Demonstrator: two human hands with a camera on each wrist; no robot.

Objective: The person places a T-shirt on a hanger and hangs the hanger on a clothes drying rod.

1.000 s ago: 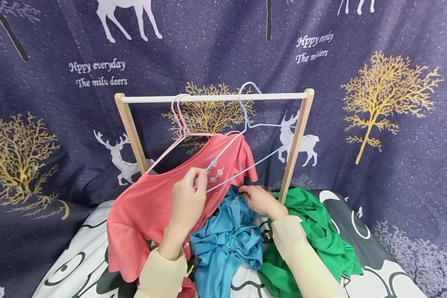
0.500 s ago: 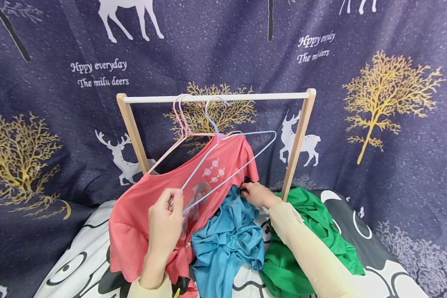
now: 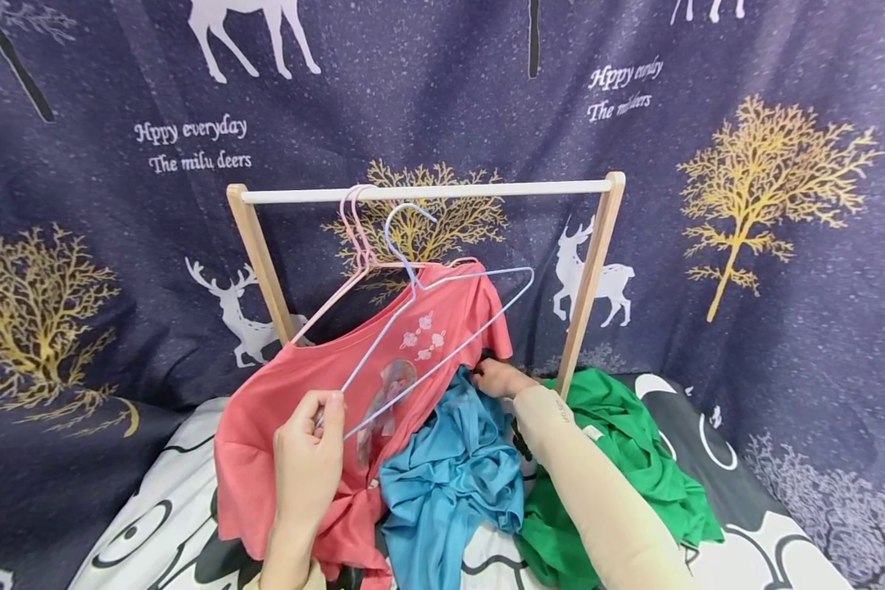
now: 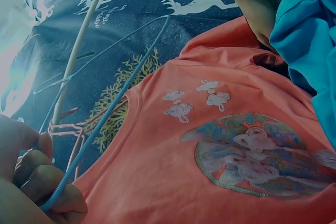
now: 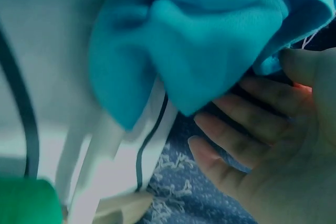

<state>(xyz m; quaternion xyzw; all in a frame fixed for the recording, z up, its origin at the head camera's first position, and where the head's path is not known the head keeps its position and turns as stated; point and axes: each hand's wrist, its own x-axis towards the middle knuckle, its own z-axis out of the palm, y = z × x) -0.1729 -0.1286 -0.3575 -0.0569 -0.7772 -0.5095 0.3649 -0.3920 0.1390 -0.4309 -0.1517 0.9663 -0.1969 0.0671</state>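
My left hand (image 3: 310, 451) grips one end of a light blue wire hanger (image 3: 453, 348); the hanger tilts, with its hook just below the rack's rail. Behind it a coral T-shirt (image 3: 317, 385) with a printed front hangs on a pink hanger (image 3: 328, 307). My right hand (image 3: 503, 380) is at the raised top of a crumpled blue garment (image 3: 450, 467). In the right wrist view its thumb and index finger pinch the edge of that blue cloth (image 5: 210, 45), while the other fingers (image 5: 231, 135) stretch out below the fabric.
A small rack with a white rail (image 3: 479, 191) and wooden posts (image 3: 593, 279) stands on a patterned bedsheet (image 3: 136, 516). Two pink hanger hooks sit close together on the rail. A green garment (image 3: 634, 467) lies by the right post. A dark printed curtain (image 3: 442, 90) hangs behind.
My left hand has brought the blue hanger left and down, its hook moving from above the rail to below it. The right hand stays at the top of the blue garment.
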